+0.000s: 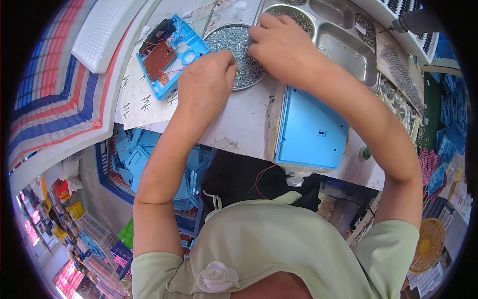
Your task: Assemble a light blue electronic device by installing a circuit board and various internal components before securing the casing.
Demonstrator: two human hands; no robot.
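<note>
My left hand (205, 82) is closed, thumb against curled fingers, at the near left edge of a round metal dish (245, 87). Small silver screws (230, 42) fill the dish. Over its right side reaches my right hand (281, 47), its fingers bent together. Whatever either hand pinches is too small or hidden to make out. Left of my left hand lies an open blue plastic case (198, 44), tilted on the table. It contains a brown board (160, 60), a black part, thin wires and a blue ring (188, 57).
A blue plastic panel (313, 134) lies at the table's front edge. Metal compartments (343, 52) with small parts stand back right, near a power screwdriver (416, 22). A white grid tray (104, 37) is at left; a crate of blue pieces (137, 157) sits below the table.
</note>
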